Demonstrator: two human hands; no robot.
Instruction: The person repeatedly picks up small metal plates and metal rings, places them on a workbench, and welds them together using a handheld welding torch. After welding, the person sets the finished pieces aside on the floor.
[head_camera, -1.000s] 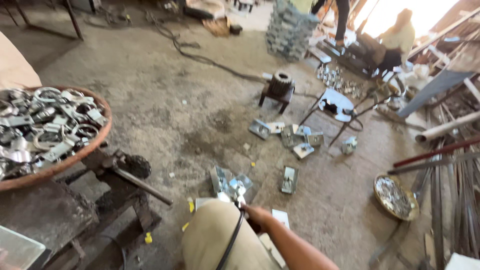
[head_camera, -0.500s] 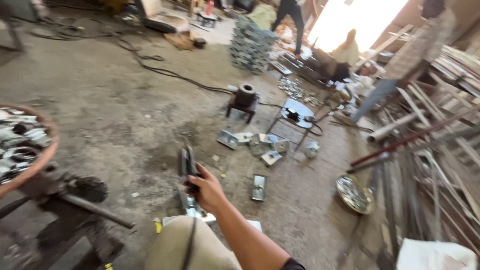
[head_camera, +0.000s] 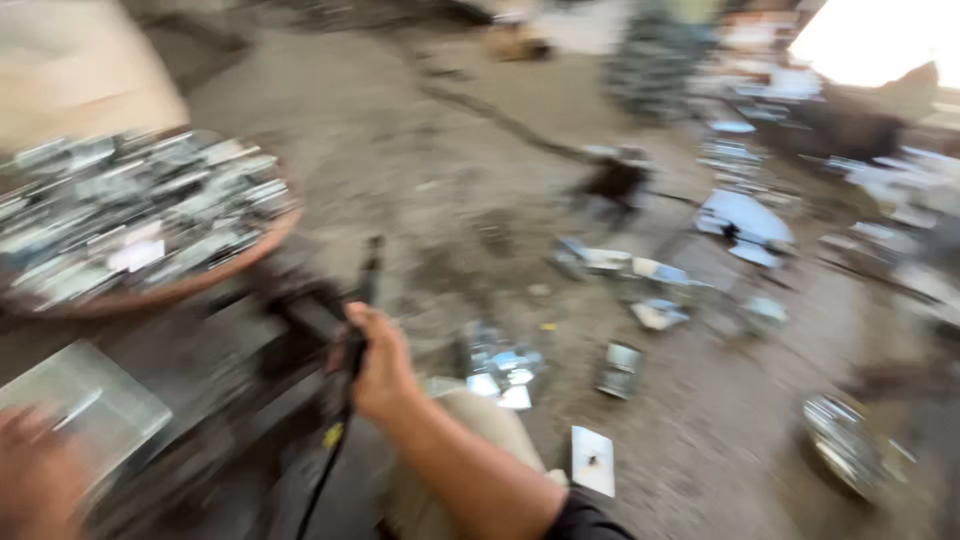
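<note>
1 dark lever (head_camera: 368, 285), gripped by right hand (head_camera: 378, 362), 1 round tray (head_camera: 215, 280) of metal parts

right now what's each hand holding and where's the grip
The right hand is closed around a dark lever, near its middle. The left hand rests at a flat metal plate; too blurred to tell any grip.

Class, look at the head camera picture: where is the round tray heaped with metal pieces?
The round tray sits at the upper left of the head view, left of the right hand gripping a dark lever, and above the blurred left hand.
</note>
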